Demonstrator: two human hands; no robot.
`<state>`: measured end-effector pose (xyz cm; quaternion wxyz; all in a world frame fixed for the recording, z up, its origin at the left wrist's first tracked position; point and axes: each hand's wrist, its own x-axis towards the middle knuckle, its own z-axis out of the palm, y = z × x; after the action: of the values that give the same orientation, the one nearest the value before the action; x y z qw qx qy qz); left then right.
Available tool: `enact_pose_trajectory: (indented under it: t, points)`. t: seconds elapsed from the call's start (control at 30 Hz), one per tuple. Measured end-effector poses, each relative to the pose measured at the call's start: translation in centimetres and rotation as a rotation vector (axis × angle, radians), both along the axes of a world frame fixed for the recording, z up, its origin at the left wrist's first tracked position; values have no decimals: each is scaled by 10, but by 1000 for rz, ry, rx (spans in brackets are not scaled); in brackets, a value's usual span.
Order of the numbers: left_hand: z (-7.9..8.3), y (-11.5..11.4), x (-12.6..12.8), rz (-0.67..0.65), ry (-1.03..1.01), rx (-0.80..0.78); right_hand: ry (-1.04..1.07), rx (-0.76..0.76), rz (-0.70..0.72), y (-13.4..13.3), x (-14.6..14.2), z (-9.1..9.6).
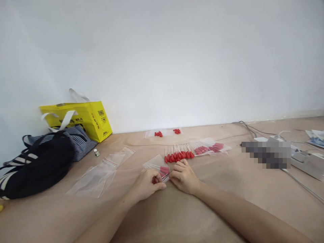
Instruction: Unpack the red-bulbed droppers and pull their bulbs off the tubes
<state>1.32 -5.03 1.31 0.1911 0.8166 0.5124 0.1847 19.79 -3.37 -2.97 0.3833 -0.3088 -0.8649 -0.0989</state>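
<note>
A clear zip-lock bag (154, 161) with a few red-tipped white sticks inside lies between my hands. My left hand (148, 184) is closed on its lower left side, and more red shows by the fingers. At the bag's right corner my right hand (184, 177) pinches the edge, its fingers curled. Just beyond that hand lies a row of several loose red-tipped sticks (179, 156), red ends toward me. To their right are filled clear bags (213, 147) with red-tipped sticks showing through.
Clear bags with a red seal line (96, 177) lie at left. Near the wall is a bag with red pieces (165, 133). A small bottle (96, 153), black bag (48, 165), striped bag (82, 143) and yellow bag (102, 123) stand left. Power strips (307, 163) and cables lie right.
</note>
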Motion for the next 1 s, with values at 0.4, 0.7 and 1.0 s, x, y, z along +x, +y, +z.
enact_pose_trajectory:
  t: [0.4, 0.7, 1.0]
  points:
    - [6, -2, -7, -132, -30, -97, -49, -3, -28, -1, 1, 2]
    - [8, -6, -2, -127, 75, 64, -55, 10, -33, 0, 1, 0]
    - [5, -8, 2, -96, 87, 137, -49, 7, -32, -1, 1, 1]
